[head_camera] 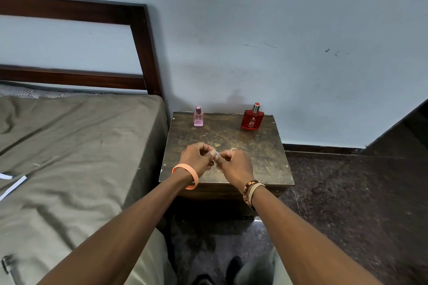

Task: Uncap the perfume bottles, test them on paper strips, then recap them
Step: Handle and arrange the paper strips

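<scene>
Both hands are held together above the middle of the bedside table (275,143), nearer its front edge than its back. The left hand (196,157) and the right hand (234,164) are curled, fingertips meeting on a small pale object (215,153) pinched between them; it is too small to say whether it is a paper strip. Both bottles stand upright and capped along the back edge, well apart from each other and beyond the hands. The pink bottle (198,117) sits toward the back left corner, ahead of the left hand; the red bottle (252,118) sits toward the back right, ahead and to the right of the right hand. Judgement: each hand is nearer its own-side bottle, and either reach runs straight back across the tabletop. Loose paper strips (14,186) lie on the bed (81,146), far left, off the table
</scene>
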`<move>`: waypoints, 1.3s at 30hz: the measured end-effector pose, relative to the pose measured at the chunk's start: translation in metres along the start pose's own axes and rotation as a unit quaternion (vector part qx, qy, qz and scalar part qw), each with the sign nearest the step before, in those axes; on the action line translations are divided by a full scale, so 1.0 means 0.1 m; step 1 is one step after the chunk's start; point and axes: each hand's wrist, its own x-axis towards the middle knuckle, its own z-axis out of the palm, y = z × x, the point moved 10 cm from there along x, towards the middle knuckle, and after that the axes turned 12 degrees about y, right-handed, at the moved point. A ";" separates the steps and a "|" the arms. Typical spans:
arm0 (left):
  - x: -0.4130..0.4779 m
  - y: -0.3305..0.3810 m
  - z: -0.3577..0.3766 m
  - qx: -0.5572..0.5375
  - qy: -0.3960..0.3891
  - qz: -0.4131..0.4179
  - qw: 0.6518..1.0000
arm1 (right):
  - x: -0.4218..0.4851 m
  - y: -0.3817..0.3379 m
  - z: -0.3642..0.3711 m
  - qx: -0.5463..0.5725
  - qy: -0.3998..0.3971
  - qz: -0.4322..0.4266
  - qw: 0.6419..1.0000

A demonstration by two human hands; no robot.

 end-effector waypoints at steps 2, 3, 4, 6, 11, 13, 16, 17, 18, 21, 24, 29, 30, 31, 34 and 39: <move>0.00 0.00 -0.01 0.024 0.001 0.012 1.000 | 0.00 0.00 0.00 -0.015 0.005 -0.005 1.000; 0.01 0.00 -0.02 0.041 0.003 0.020 0.999 | 0.00 0.00 -0.01 -0.018 0.014 -0.003 1.000; 0.01 -0.01 -0.04 0.055 0.006 0.027 0.998 | 0.01 0.00 -0.03 -0.019 0.026 -0.003 0.999; 0.03 -0.03 -0.05 0.060 0.010 0.031 0.998 | 0.00 -0.03 -0.04 -0.023 0.035 -0.016 0.999; 0.03 -0.20 0.03 -0.038 -0.028 -0.033 0.998 | 0.02 -0.04 0.03 -0.009 0.038 -0.021 0.999; 0.03 -0.25 0.07 -0.084 -0.044 -0.055 0.994 | 0.03 0.00 0.08 0.028 0.034 -0.008 0.999; 0.06 -0.31 0.05 -0.102 -0.035 -0.067 0.992 | 0.04 0.04 0.14 0.041 0.025 -0.002 0.999; 0.07 -0.33 0.03 -0.099 -0.028 -0.070 0.992 | 0.05 0.06 0.15 0.040 0.026 -0.001 0.999; 0.07 -0.35 0.02 -0.099 -0.023 -0.073 0.992 | 0.06 0.07 0.16 0.039 0.028 -0.001 0.999; 0.07 -0.39 0.04 -0.104 -0.025 -0.073 0.992 | 0.06 0.06 0.21 0.035 0.023 -0.008 0.999; 0.11 -0.42 0.00 -0.101 -0.015 -0.057 0.993 | 0.07 0.02 0.27 0.019 0.013 -0.031 0.999; 0.19 -0.54 -0.03 -0.074 -0.009 -0.092 0.993 | 0.08 -0.07 0.30 -0.038 0.027 -0.081 0.996; 0.20 -0.57 -0.02 -0.074 -0.014 -0.114 0.991 | 0.07 -0.08 0.31 -0.056 0.035 -0.090 0.994; 0.22 -0.61 -0.01 -0.081 -0.021 -0.142 0.986 | 0.07 -0.09 0.32 -0.073 0.044 -0.097 0.992; 0.23 -0.74 0.01 -0.128 -0.037 -0.240 0.962 | 0.04 -0.15 0.40 -0.112 0.061 -0.133 0.983; 0.34 -1.07 -0.12 -0.141 -0.011 -0.311 0.940 | 0.11 -0.09 0.58 0.067 0.062 -0.032 0.995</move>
